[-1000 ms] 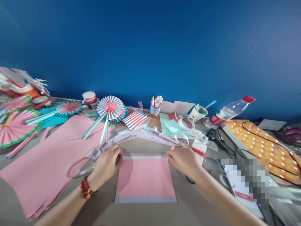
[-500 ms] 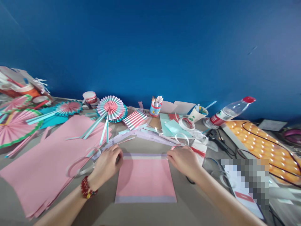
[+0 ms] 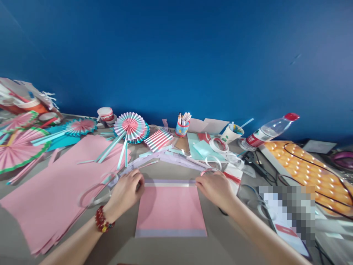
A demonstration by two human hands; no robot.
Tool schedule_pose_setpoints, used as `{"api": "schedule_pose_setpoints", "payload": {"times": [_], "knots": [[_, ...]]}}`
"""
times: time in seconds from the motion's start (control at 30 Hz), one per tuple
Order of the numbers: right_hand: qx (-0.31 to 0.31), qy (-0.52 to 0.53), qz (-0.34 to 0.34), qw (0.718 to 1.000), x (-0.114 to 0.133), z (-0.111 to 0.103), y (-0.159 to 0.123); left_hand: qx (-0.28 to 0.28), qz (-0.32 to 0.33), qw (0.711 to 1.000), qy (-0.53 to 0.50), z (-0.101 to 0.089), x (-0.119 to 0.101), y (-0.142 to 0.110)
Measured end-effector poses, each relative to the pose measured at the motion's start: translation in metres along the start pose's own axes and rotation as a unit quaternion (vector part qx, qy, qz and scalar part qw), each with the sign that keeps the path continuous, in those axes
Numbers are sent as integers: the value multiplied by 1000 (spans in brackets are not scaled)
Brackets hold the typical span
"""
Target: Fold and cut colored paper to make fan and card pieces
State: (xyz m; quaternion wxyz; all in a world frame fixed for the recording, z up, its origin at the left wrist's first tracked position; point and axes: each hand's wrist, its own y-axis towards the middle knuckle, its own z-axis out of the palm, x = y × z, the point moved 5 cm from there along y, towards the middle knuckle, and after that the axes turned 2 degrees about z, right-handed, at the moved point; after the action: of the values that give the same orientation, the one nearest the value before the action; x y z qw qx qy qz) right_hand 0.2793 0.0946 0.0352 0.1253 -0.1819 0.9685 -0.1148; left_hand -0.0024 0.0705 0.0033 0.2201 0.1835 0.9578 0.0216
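Observation:
A pink paper sheet [image 3: 171,209] lies flat on the table in front of me, with a lavender band along its near edge. Across its far edge runs a narrow lavender paper strip [image 3: 170,182], with a whitish line just below it. My left hand [image 3: 128,187], above a beaded bracelet, is closed at the strip's left end. At the right end, my right hand [image 3: 215,186] pinches with its fingertips by the sheet's corner. The fingers partly hide both ends of the strip.
Pink sheets [image 3: 57,195] are stacked at left, below pleated paper fans [image 3: 129,126]. A pen cup [image 3: 182,129], tape roll [image 3: 218,145], paper cup [image 3: 231,133] and plastic bottle [image 3: 266,134] stand farther back. A phone [image 3: 286,232] and cables lie at right.

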Motion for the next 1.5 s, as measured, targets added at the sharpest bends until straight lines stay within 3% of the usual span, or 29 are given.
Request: {"api": "schedule_pose_setpoints", "payload": {"times": [0.47,0.7,1.0,1.1,1.2,1.23,1.33,1.4,1.5], "knots": [[-7,-7,1,1000,1,1,0,7,-2,1000,27,0,-2,0],[-3,-14,0,1000,3,0,-1,-23,-8,997,68,-3,-3,-2],[-14,-19,-6,1000,3,1,-2,-37,7,999,10,-10,-3,-3],[-25,-8,-4,1000,2,2,-2,-33,62,997,-11,-20,-26,-4],[-25,4,0,1000,1,3,-1,30,176,984,-29,-17,-68,2],[-24,6,1,1000,1,2,-1,60,224,972,-28,-10,-83,6],[-30,10,3,999,2,-1,-3,74,333,940,-8,16,-113,23],[-32,10,4,999,3,-2,-4,53,356,933,8,36,-120,37],[-39,9,7,999,3,0,-7,70,407,910,38,60,-124,46]]}}
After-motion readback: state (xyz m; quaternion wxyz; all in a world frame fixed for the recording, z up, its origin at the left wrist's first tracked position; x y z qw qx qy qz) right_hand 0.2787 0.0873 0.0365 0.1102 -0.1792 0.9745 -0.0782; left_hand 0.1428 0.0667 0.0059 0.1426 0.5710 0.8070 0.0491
